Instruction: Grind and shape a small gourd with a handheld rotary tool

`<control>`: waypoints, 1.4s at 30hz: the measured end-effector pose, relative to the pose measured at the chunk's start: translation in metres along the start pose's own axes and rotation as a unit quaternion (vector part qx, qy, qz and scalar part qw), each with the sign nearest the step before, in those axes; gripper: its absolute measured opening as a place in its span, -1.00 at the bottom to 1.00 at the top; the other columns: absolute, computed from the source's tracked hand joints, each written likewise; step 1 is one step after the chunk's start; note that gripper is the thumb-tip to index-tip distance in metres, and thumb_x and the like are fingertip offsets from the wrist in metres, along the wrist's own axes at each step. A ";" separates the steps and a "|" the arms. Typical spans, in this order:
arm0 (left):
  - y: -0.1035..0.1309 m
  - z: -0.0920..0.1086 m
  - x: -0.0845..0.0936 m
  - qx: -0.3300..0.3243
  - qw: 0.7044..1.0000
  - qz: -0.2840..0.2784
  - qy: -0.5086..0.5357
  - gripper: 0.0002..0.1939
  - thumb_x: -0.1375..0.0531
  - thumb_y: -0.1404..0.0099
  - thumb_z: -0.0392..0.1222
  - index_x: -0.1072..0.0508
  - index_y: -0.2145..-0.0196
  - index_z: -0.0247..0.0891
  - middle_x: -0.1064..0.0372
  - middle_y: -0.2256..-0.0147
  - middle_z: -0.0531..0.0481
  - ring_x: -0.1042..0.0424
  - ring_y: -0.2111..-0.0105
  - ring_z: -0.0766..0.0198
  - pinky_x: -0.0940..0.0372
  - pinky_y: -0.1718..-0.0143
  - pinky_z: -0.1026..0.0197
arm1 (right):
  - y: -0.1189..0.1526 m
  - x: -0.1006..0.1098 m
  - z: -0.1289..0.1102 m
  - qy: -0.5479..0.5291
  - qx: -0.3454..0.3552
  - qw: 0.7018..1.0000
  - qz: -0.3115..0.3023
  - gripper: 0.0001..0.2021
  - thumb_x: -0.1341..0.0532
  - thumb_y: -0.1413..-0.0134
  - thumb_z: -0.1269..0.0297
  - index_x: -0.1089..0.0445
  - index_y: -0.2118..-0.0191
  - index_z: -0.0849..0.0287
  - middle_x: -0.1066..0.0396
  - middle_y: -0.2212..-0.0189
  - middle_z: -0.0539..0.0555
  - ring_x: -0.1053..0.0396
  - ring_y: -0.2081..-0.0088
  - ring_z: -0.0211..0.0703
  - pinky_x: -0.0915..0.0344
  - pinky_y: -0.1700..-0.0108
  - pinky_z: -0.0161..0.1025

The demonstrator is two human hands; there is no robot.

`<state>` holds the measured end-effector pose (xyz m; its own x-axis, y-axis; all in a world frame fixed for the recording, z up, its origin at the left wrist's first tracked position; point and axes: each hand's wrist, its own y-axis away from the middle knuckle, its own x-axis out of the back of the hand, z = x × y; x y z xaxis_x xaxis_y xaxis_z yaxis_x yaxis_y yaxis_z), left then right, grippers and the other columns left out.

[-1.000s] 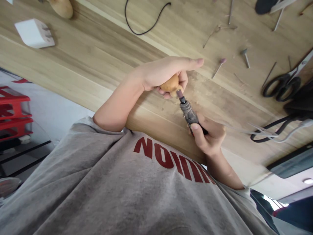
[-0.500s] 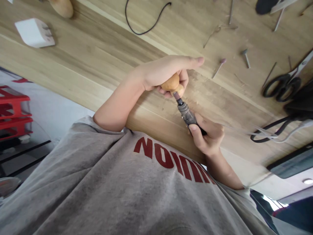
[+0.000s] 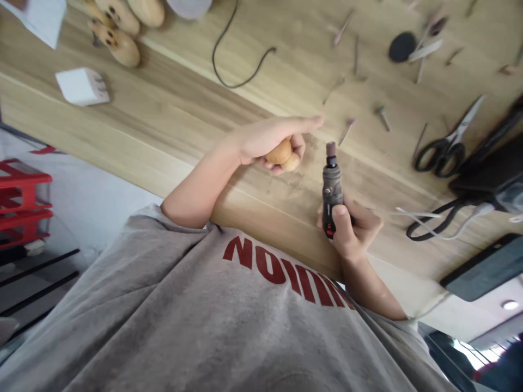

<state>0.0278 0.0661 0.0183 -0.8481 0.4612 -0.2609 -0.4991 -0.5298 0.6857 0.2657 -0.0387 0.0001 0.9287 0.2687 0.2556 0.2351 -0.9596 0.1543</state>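
My left hand [image 3: 278, 139] has its fingers curled round a small tan gourd [image 3: 279, 153] with two rounded lobes; its thumb points out straight to the right. Part of the gourd is hidden by the palm and fingers. In my right hand [image 3: 353, 228] is a dark rotary tool [image 3: 332, 188], gripped by its body, with a brownish cylindrical grinding bit [image 3: 330, 148] pointing up. A gap separates the bit from the gourd. Beyond both hands lie a pink-tipped bit [image 3: 347, 131] and a short metal bit [image 3: 384, 118] on the wooden table [image 3: 183, 103].
Scissors [image 3: 447, 144] and a black box with cables [image 3: 486, 177] lie at the right. Several animal-faced figures [image 3: 120, 48], a white charger [image 3: 83, 86] and a black cord [image 3: 218, 46] are further left. Red plastic stools [image 3: 26, 201] stand below the table.
My right hand has drawn the rotary tool away from the gourd and turned it more upright. The gourd stays in my left hand. The view has shifted, showing more of the table's far side.
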 end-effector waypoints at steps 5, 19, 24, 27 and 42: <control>0.002 0.001 0.000 -0.102 0.992 0.060 0.048 -0.53 -0.11 -0.40 0.06 -0.47 0.50 -0.35 -0.32 0.65 -0.01 -0.17 0.74 0.47 0.10 0.74 0.37 | -0.010 0.002 -0.002 -0.248 -0.035 0.967 0.050 -0.58 -0.17 -0.21 -0.17 -0.48 0.26 0.12 -0.23 0.67 -0.07 -0.06 0.76 -0.32 0.04 0.73 -0.29; -0.003 -0.004 0.004 -0.262 0.916 0.300 0.049 -0.75 -0.39 -0.11 -0.28 -0.35 0.36 -0.27 -0.25 0.56 0.18 -0.19 0.60 0.53 -0.08 0.58 0.44 | -0.067 0.024 -0.025 -0.216 0.050 0.956 0.194 -0.58 -0.29 -0.12 -0.15 -0.40 0.38 0.17 -0.31 0.65 -0.05 -0.20 0.67 -0.36 -0.09 0.66 -0.37; -0.005 -0.007 0.002 -0.312 0.887 0.329 0.082 -0.59 -0.45 -0.01 -0.29 -0.32 0.28 -0.23 -0.31 0.46 0.19 -0.26 0.53 0.54 -0.11 0.53 0.44 | -0.104 0.018 -0.020 -0.257 0.016 0.961 0.105 -0.54 -0.37 0.04 -0.16 -0.35 0.43 0.18 -0.31 0.66 -0.06 -0.23 0.66 -0.36 -0.16 0.64 -0.38; -0.006 -0.004 -0.002 -0.329 0.880 0.325 0.109 -0.64 -0.44 -0.05 -0.22 -0.38 0.27 -0.27 -0.37 0.46 0.13 -0.21 0.56 0.54 -0.07 0.54 0.41 | -0.107 0.016 -0.012 -0.264 0.026 0.963 0.054 -0.53 -0.37 0.08 -0.17 -0.37 0.43 0.19 -0.31 0.70 -0.04 -0.21 0.68 -0.34 -0.12 0.66 -0.37; -0.068 0.033 0.013 -0.402 0.883 0.217 0.108 -0.70 -0.24 -0.21 -0.04 -0.37 0.54 -0.30 -0.31 0.59 0.02 -0.18 0.62 0.43 0.07 0.65 0.37 | -0.100 0.014 0.016 -0.185 0.058 0.979 -0.054 -0.70 -0.28 -0.13 0.04 -0.48 0.28 0.23 -0.40 0.61 0.00 -0.27 0.64 -0.31 -0.10 0.58 -0.35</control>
<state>0.0564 0.1319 -0.0095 -0.9615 -0.0091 -0.2747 -0.0110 -0.9974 0.0714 0.2595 0.0598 -0.0267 0.9317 0.3418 -0.1231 0.3494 -0.9358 0.0461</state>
